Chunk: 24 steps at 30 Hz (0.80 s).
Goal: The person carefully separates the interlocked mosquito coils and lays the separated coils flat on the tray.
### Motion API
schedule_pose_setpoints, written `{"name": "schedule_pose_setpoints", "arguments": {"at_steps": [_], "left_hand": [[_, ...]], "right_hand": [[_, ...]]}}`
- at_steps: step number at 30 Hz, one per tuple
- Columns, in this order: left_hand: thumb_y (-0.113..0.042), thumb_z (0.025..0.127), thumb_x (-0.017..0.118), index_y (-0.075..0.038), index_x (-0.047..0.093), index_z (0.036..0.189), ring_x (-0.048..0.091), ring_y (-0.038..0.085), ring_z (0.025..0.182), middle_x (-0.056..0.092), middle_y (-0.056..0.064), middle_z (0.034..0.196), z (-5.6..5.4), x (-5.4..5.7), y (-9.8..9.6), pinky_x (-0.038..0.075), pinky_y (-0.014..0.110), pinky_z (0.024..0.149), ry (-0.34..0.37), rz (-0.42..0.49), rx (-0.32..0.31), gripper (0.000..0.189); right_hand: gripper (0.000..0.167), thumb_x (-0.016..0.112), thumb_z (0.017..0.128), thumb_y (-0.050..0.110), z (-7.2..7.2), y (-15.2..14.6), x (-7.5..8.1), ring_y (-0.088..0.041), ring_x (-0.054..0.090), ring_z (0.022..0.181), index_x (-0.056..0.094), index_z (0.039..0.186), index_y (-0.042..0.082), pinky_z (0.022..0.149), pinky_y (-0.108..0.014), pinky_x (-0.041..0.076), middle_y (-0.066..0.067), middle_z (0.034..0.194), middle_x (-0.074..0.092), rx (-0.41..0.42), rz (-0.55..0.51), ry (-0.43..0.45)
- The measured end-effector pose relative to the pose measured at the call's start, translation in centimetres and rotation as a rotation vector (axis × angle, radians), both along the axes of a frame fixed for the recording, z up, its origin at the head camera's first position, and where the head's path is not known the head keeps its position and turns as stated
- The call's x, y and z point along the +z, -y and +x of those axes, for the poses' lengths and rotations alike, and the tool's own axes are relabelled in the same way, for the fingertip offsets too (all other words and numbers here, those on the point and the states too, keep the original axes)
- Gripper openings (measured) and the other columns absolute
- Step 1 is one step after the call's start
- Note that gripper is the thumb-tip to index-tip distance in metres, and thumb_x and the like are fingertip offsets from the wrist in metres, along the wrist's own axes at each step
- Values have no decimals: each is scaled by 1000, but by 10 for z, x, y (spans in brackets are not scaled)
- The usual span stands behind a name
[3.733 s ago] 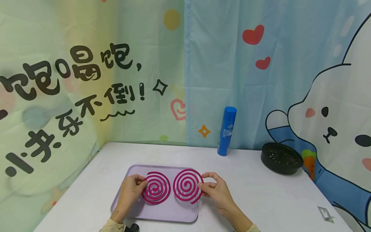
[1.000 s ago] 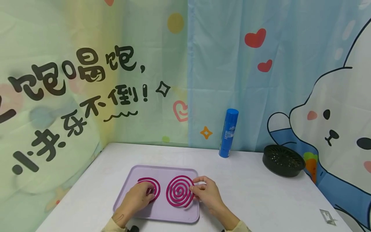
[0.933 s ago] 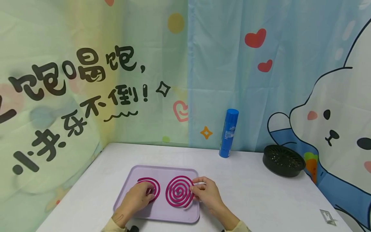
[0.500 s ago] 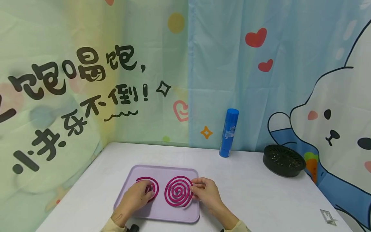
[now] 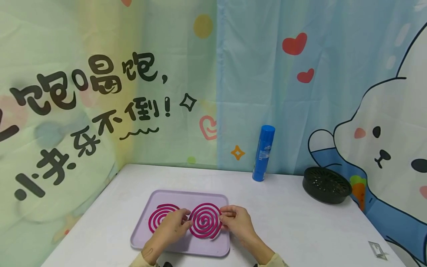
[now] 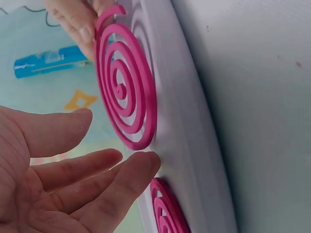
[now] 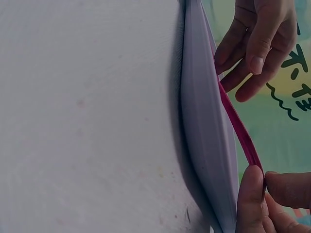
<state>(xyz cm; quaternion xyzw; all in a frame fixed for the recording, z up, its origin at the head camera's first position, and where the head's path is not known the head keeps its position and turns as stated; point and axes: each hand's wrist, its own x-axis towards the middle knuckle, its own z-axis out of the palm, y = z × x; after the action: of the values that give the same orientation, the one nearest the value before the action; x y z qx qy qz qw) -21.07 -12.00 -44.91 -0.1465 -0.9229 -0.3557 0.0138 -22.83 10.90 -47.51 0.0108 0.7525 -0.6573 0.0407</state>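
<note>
Two magenta mosquito coils are at a lilac tray (image 5: 181, 247). The left coil (image 5: 152, 218) lies in the tray, partly covered by my left hand (image 5: 171, 229). That hand holds nothing; its thumb and fingers are spread apart beside the left edge of the right coil (image 5: 204, 221). My right hand (image 5: 241, 223) pinches the right coil's outer ring between thumb and fingers. In the right wrist view this coil (image 7: 239, 125) is tilted, its pinched side raised above the tray rim and its far side down near the tray.
A blue spray can (image 5: 263, 154) stands upright at the back of the white table (image 5: 283, 218). To its right is a round black slotted holder (image 5: 327, 185). A small flat metal piece (image 5: 377, 250) lies near the right edge. Printed curtains hang behind.
My left hand has let go of the left coil, which now lies in the tray, and moved right toward the other coil. The right hand keeps its pinch, having lowered and shifted slightly left.
</note>
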Motion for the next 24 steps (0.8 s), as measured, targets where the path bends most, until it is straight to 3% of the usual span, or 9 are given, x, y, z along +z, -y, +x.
{"name": "schedule_pose_setpoints", "arguments": {"at_steps": [6, 24], "left_hand": [[-13, 92, 71, 7, 66, 117, 70, 28, 91, 74, 14, 98, -2, -2, 0, 58, 46, 81, 22, 12, -23, 32], [-13, 92, 71, 6, 67, 116, 69, 25, 91, 73, 10, 96, -3, -4, 4, 57, 45, 80, 12, 0, -4, 31]], "right_hand": [[31, 70, 88, -4, 2, 3, 1, -12, 65, 77, 65, 118, -11, 69, -30, 62, -16, 98, 66, 2, 38, -22], [29, 69, 91, 4, 4, 8, 10, -13, 64, 85, 67, 117, -9, 71, -23, 58, -8, 97, 67, 103, 273, -64]]}}
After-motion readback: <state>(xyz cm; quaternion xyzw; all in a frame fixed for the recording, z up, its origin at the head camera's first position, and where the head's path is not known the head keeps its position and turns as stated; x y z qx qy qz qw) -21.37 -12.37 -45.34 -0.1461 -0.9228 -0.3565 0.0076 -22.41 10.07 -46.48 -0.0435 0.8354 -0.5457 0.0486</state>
